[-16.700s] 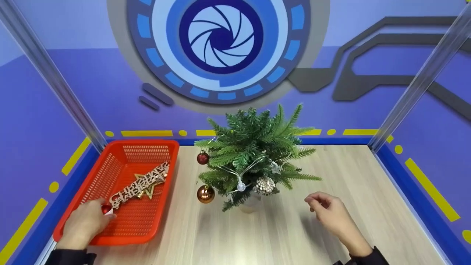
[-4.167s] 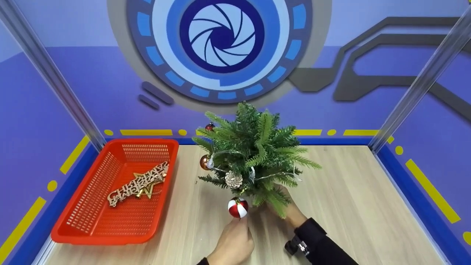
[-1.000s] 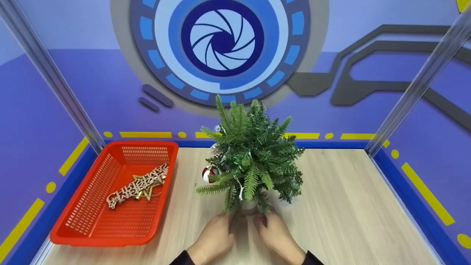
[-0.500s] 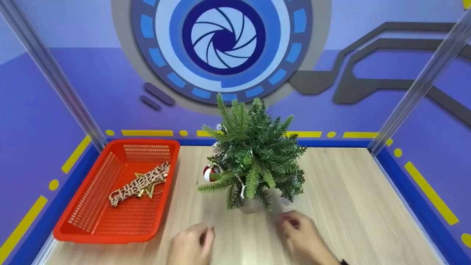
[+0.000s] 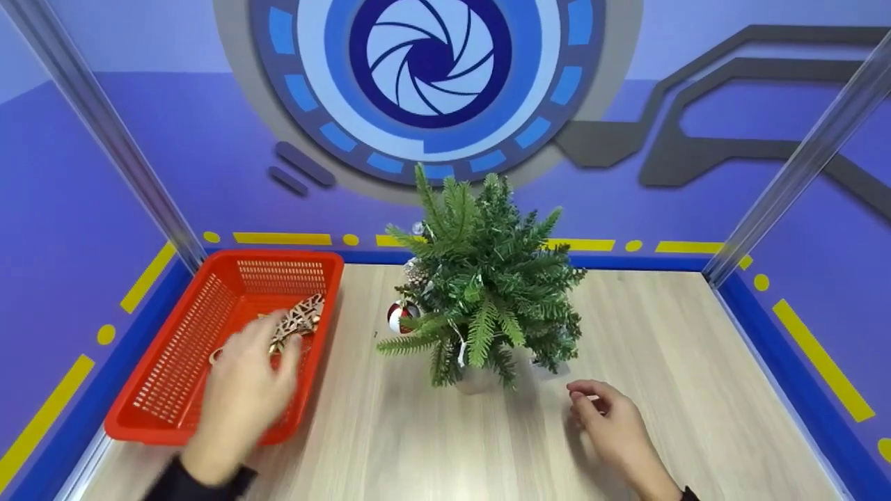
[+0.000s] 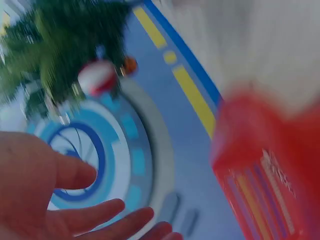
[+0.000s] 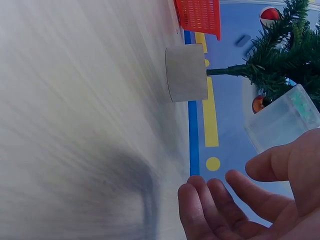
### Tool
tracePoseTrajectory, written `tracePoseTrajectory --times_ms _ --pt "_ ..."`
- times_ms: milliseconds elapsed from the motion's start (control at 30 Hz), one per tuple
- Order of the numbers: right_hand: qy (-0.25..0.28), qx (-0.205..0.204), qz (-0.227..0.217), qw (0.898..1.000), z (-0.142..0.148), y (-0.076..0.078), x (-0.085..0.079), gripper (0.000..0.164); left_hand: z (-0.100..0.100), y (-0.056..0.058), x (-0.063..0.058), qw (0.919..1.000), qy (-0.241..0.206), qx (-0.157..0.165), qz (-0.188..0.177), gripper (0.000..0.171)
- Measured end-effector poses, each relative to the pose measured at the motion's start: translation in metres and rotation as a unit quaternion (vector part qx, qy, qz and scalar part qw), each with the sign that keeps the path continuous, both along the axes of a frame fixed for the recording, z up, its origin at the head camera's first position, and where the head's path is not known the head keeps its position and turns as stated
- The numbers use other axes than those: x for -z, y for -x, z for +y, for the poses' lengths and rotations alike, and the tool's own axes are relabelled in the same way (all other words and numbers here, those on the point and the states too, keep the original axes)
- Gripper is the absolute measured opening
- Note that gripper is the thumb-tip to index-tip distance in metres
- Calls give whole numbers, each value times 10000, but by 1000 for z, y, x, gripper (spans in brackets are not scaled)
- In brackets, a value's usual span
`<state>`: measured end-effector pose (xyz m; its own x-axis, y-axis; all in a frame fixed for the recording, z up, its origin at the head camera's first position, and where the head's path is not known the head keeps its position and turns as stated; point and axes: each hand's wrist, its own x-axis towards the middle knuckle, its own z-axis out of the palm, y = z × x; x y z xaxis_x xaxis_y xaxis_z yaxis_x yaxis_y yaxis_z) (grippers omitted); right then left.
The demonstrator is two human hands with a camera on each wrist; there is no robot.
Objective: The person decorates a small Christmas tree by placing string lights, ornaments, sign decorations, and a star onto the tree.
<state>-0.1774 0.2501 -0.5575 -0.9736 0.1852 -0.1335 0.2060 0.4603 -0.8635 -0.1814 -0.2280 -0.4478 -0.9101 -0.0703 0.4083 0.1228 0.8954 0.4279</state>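
Note:
My left hand (image 5: 247,379) is over the red basket (image 5: 115,426), fingers spread and nothing held, blurred in the head view. Under its fingertips lies a wooden letter sign (image 5: 304,314), partly hidden along with the gold star below it. At mid-table stands a small Christmas tree (image 5: 501,278) in a whitish round pot (image 7: 186,72). A red-and-white ball (image 5: 402,318) hangs on its left side, near a pale pinecone-like ornament (image 5: 415,273). Right of the pot, my right hand (image 5: 616,421) hovers above the table with loosely bent fingers, holding nothing.
A translucent box (image 7: 282,117) hangs by the tree in the right wrist view, and an orange-copper ball (image 7: 258,104) shows behind it. Printed blue-purple panels (image 5: 160,174) wall in the wooden table (image 5: 682,348) at the back and sides.
The red-and-white ball went from my left hand beside the basket onto the tree, which was then turned. Both hands have left the pot; the left moved over the basket, the right moved rightward.

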Motion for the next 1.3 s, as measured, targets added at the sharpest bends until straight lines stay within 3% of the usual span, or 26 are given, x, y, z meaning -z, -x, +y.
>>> tracePoseTrajectory --times_ms 133,300,567,933,1300 --pt "-134 12 -23 9999 4 2 0 20 -29 20 -9 9974 75 186 -691 58" --pt "-151 35 -43 9999 6 3 -1 21 -57 43 -13 9883 275 206 -1485 71" --pt "-168 -17 126 9998 0 6 -2 16 -84 84 -6 9800 143 196 -1977 61" --pt "-176 -5 29 9998 -2 4 -2 17 -86 122 25 9487 227 514 -3112 63" --pt "14 -73 91 9999 -2 4 -4 17 -87 137 70 9450 785 647 -3109 56"
